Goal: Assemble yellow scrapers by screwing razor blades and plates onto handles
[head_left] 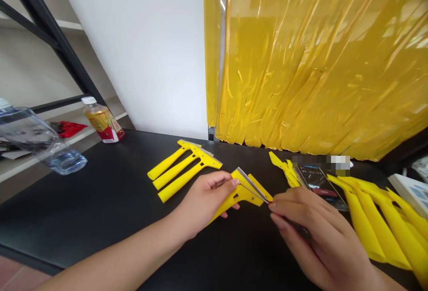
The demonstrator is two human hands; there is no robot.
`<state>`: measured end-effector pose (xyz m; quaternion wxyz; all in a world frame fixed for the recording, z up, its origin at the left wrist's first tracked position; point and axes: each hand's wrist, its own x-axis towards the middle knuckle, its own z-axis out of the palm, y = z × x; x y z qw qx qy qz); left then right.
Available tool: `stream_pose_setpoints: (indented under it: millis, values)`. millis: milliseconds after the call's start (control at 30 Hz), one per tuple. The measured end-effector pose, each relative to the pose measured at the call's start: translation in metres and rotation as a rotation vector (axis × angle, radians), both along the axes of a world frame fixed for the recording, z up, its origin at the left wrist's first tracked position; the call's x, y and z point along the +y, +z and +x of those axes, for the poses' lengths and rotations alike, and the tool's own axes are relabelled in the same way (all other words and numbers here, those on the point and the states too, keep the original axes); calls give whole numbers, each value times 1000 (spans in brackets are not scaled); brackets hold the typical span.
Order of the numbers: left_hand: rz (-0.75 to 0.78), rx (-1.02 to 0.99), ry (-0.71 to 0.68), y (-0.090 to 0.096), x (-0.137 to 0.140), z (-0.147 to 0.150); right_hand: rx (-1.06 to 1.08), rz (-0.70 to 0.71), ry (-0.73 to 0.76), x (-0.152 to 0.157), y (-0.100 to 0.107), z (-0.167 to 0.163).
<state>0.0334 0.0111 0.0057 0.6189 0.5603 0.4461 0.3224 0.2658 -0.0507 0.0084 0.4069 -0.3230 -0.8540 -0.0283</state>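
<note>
In the middle of the head view, my left hand (207, 195) is closed around a yellow scraper (246, 194) with a metal blade strip along its head. Its thumb presses near one end of that strip. My right hand (312, 219) grips a screwdriver (253, 192) by its dark handle, mostly hidden in the fingers. The thin shaft crosses the scraper's head, and its tip meets the scraper beside my left thumb. A loose yellow strip (259, 184) shows just behind the blade. Further left lie several yellow scrapers (180, 179) side by side, blades facing away.
On the right, several yellow scraper handles (371, 219) are piled by a phone (321, 184), with yellow head pieces (286, 169) left of it. A drink bottle (104, 121) and a clear bottle (43, 137) stand left. A yellow plastic curtain (301, 68) hangs behind the black table (110, 197).
</note>
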Motion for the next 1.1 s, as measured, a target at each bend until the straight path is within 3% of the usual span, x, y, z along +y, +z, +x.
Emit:
stream_pose_setpoints:
  millis: [233,500,767,1100]
  values:
    - [142,31,91,-6,3,0,-140,95,-322,0,-2,-12]
    - [225,70,117,-10,1,-1,-202,116,-505,-2,-4,-14]
    - [423,164,160,-14,6,-8,-209,-13,-489,-4,-4,-17]
    - [476,147,209,-9,5,-9,-90,-246,-407,-1,-9,-15]
